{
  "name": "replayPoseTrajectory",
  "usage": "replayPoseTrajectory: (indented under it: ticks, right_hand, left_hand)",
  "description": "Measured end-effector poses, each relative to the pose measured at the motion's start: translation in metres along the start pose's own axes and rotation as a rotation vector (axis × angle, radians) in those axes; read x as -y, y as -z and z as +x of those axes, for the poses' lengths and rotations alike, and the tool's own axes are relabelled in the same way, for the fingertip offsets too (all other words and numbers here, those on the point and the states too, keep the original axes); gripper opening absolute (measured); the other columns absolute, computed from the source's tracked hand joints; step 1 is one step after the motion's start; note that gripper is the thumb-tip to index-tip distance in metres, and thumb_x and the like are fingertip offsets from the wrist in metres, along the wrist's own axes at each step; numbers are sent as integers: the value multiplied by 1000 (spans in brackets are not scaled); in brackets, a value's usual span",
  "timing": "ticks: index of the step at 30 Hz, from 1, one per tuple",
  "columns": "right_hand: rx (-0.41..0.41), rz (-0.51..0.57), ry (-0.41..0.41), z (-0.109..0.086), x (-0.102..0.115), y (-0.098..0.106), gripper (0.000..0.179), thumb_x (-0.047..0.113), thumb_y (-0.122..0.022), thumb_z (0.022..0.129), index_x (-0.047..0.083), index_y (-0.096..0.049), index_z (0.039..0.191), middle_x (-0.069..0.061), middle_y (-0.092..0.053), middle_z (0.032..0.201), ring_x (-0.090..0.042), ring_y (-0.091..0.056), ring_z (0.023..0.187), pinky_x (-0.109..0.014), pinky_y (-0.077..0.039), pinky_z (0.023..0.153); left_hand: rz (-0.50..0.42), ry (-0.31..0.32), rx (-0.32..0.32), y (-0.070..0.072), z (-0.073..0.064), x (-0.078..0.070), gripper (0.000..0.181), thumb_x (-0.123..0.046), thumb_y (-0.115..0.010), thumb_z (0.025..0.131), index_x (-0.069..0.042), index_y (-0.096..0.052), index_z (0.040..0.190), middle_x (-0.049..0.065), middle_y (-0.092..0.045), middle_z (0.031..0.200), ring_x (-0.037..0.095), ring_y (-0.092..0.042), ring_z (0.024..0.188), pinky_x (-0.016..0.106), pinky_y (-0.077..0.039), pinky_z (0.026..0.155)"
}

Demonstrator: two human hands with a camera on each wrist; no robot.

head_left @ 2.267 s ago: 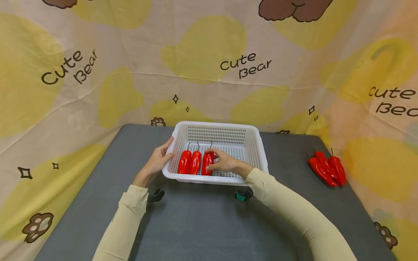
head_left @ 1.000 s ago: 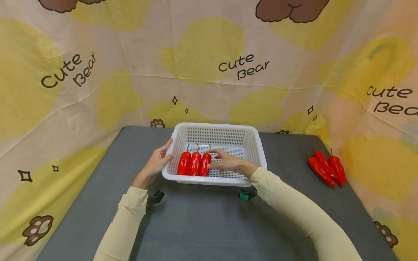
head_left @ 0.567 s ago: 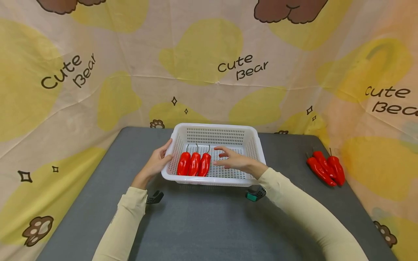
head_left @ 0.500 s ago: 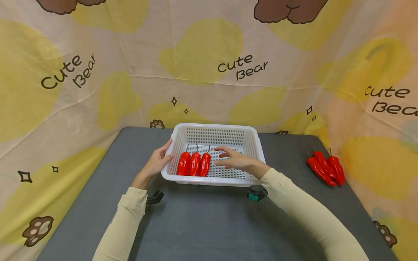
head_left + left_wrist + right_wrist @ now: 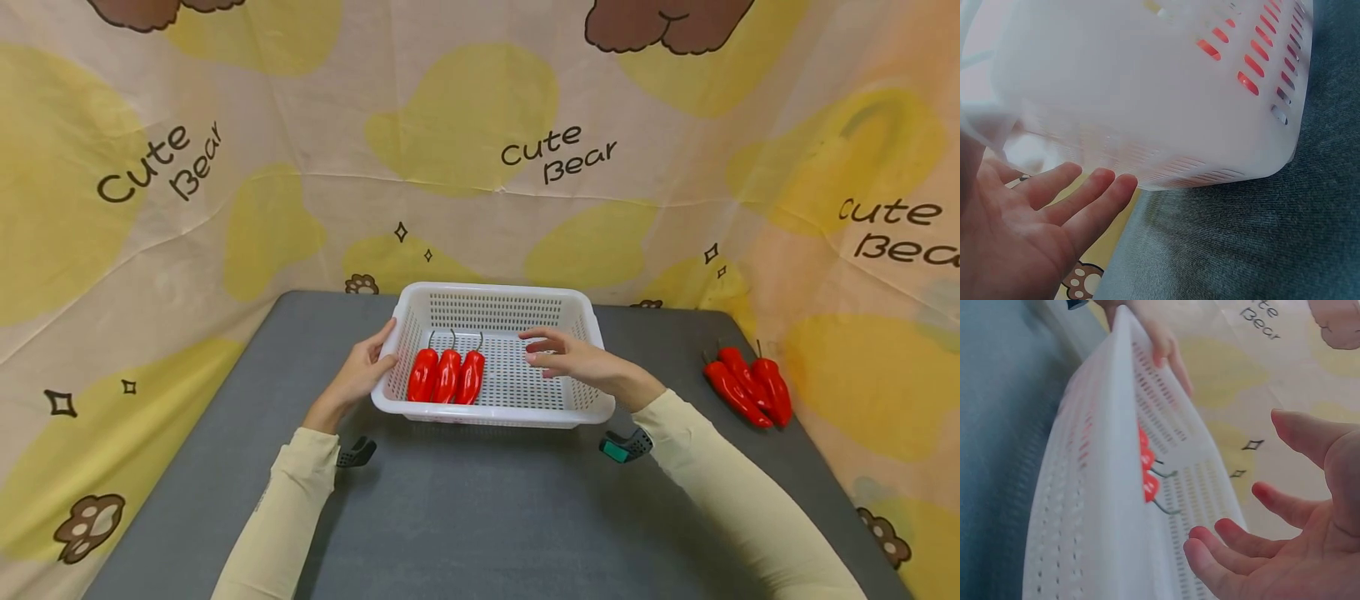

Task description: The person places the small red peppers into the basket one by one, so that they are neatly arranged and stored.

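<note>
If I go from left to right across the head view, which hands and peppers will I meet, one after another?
Left hand → left red pepper, middle red pepper and right red pepper in the white basket → right hand → group of three red peppers on the gray table.

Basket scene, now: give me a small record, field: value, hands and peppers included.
container: white perforated basket, on gray table
inside: three upright-looking rows? no; three red peppers side by side, left half, stems away from person
outside: another three peppers, clustered on table, far right
left hand: holds basket's left rim
right hand: over basket's right half, holding nothing
</note>
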State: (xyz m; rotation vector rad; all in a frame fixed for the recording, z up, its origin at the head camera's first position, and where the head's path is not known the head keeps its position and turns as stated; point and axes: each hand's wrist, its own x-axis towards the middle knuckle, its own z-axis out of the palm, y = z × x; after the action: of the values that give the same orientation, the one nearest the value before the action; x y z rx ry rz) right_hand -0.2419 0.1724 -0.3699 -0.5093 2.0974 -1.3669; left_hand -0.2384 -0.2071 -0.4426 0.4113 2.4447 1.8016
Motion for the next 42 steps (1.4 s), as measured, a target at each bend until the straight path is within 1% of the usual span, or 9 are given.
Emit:
replayPoseTrajectory:
  ticks: [3, 7, 11, 14, 23, 28, 37, 40, 42]
  right_hand:
    - [-10, -12, 20, -6, -2, 8, 60, 26, -56, 103, 9, -32, 156, -28, -30, 161, -48, -39, 143, -62, -36, 116]
    - [-32, -6, 27, -17, -3, 16, 59, 23, -55, 103, 10, -32, 156, -26, -32, 161, -49, -38, 144, -64, -35, 117]
    - [-63, -15, 35, -26, -4, 23, 59, 24, -55, 103, 9, -32, 156, -24, -34, 160, -47, -40, 142, -65, -35, 116]
    - [-79, -35, 48, -33, -7, 29, 60, 25, -54, 103, 8, -31, 156, -24, -34, 160, -45, -43, 140, -65, -37, 114]
    - [-128, -102, 61, -53, -18, 47, 58, 24, -53, 104, 7, -32, 155, -26, -36, 159, -47, -46, 138, -60, -44, 111]
    - [-173, -105, 52, -64, -24, 56, 57, 23, -52, 104, 5, -33, 155, -27, -37, 157, -48, -49, 135, -61, -44, 110]
    - [-222, -100, 34, -87, -41, 74, 59, 30, -52, 104, 4, -33, 154, -26, -36, 159, -52, -44, 138, -60, -43, 112]
    - [-233, -95, 28, -96, -45, 79, 58, 29, -51, 105, 4, -32, 155, -26, -35, 159, -50, -44, 138, -58, -44, 111]
    - [-234, -98, 22, -101, -48, 83, 58, 29, -50, 106, 4, -31, 155, -26, -35, 160, -46, -47, 138, -55, -46, 111]
  left_hand:
    - [1, -1, 2, 0, 1, 1, 69, 0, -47, 100, -5, -15, 161, 28, -23, 164, 44, -42, 140, 52, -48, 106]
    - [2, 1, 2, 0, 1, 2, 69, 0, -47, 100, -5, -16, 161, 26, -22, 165, 43, -41, 141, 51, -48, 106]
    - [3, -3, -2, 0, 1, 3, 69, 1, -47, 100, -4, -16, 161, 25, -22, 166, 44, -42, 140, 58, -46, 106]
    - [0, -6, -1, 0, 1, 2, 69, 1, -47, 100, -4, -16, 161, 25, -22, 166, 44, -42, 140, 59, -45, 106]
    - [2, -3, -1, 1, 1, 1, 69, 1, -46, 100, -5, -16, 161, 26, -24, 165, 44, -43, 138, 57, -48, 104]
    - [9, 3, -1, 2, 0, -2, 70, 0, -46, 100, -7, -15, 162, 26, -23, 165, 43, -43, 138, 57, -50, 103]
    - [-5, 1, 6, 0, 1, 0, 69, 0, -46, 101, -5, -15, 162, 27, -25, 164, 43, -41, 140, 55, -45, 107]
    - [-14, -5, 7, 0, 0, 1, 69, 0, -46, 100, -5, -15, 161, 28, -26, 163, 43, -43, 139, 56, -47, 105]
    - [-16, -4, 5, 1, 0, 1, 69, 1, -46, 100, -5, -15, 161, 29, -27, 162, 44, -45, 137, 56, -49, 103]
